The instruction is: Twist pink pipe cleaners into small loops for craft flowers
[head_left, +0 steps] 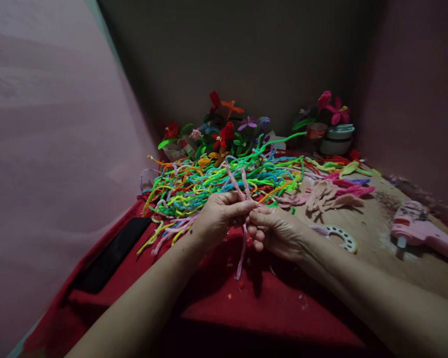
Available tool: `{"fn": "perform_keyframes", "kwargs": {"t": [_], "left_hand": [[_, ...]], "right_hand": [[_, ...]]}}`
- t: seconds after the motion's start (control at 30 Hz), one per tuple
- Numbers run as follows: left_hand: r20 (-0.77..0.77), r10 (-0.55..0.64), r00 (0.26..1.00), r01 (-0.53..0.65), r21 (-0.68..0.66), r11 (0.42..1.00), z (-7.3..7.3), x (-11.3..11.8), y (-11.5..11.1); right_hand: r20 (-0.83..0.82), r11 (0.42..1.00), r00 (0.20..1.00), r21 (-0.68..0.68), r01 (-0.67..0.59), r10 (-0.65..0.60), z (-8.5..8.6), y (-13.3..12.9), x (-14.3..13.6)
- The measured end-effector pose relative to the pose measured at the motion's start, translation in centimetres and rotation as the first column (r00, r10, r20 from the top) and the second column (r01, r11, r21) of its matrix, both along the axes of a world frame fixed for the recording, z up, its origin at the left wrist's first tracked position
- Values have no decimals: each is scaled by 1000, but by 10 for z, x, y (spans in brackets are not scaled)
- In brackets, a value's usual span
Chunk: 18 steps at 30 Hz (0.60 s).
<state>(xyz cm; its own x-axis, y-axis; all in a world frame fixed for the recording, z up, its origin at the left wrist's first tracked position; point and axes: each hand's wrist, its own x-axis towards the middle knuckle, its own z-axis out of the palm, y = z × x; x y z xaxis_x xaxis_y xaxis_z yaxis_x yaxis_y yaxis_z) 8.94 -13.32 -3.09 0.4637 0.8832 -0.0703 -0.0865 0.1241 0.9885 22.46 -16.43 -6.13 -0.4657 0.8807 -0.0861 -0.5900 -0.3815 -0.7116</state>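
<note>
Pale pink pipe cleaners (236, 180) are pinched between my two hands, which meet at the middle of the view. My left hand (222, 214) is closed on them with thumb and fingertips. Touching it, my right hand (274, 228) is also closed on the pipe cleaners, its fingers curled. Two pink ends stick up above the fingers, and one end (241, 258) hangs down over the red cloth (216, 308). The crossing point is partly hidden by my fingertips. Just behind lies a large heap of coloured pipe cleaners (194, 184).
Pipe-cleaner flowers (222, 136) stand at the back, with more flowers (336, 109) by a lidded jar (336, 139). To the right lie beige petal shapes (323, 196), a cream ring with holes (345, 238) and a pink glue gun (421, 228). A black phone-like slab (112, 256) lies left.
</note>
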Motion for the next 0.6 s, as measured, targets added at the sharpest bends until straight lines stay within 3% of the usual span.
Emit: {"fn": "perform_keyframes", "kwargs": {"t": [0.1,0.23,0.33,0.6], "left_hand": [[-27,14,1000,-12,73,997,3,1,-3],[-82,134,988,-119,166,979,9,2,-5],[-61,198,978,-190,123,974,8,1,-2],[12,132,991,-132,-45,990,-1,-2,5]], "right_hand": [[61,999,998,39,27,-30,0,0,0],[259,977,949,161,139,-178,-2,0,1],[382,959,893,236,155,-239,-2,-1,1],[212,977,959,145,159,-187,0,0,3]]}}
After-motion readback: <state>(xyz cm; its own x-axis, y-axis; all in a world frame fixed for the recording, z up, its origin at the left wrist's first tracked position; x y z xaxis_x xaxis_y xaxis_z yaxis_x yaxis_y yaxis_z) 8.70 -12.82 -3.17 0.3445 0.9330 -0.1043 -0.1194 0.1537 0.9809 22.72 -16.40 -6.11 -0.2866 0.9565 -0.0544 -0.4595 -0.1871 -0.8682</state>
